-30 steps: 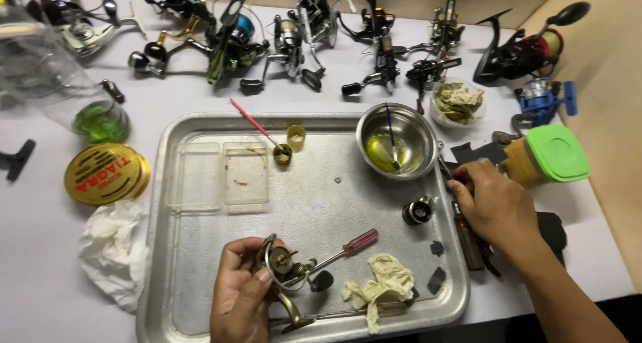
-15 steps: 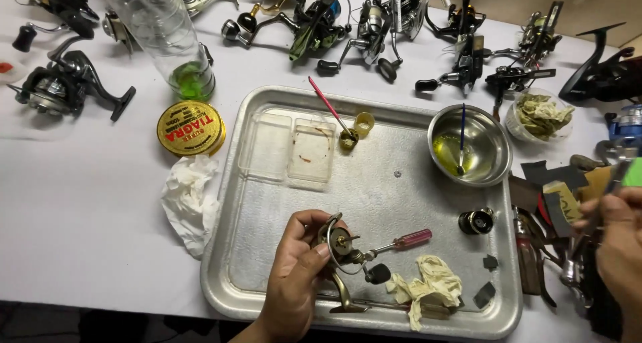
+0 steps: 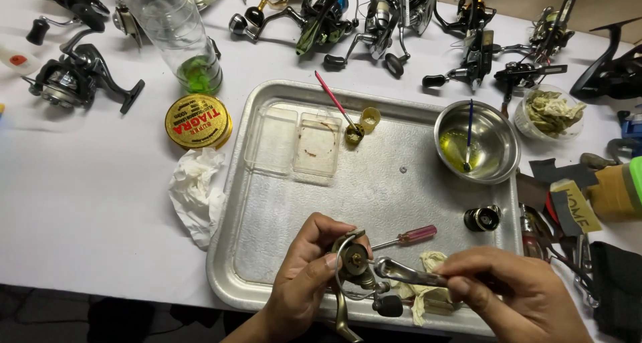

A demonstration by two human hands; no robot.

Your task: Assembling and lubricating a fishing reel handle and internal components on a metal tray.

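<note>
My right hand (image 3: 515, 296) runs off the bottom edge of the frame, and my fingers cover the tool's (image 3: 408, 273) handle. My left hand (image 3: 304, 283) hides the reel's (image 3: 358, 269) far side. At the right edge, the green-lidded container (image 3: 625, 190) is cut off.

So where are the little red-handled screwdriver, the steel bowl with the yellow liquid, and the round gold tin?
Red-handled screwdriver (image 3: 416, 235), head view, on its translucent red handle.
Steel bowl (image 3: 503, 126), head view, on the bare inner wall at the right.
Round gold tin (image 3: 198, 121), head view, on the middle of its lid.
</note>
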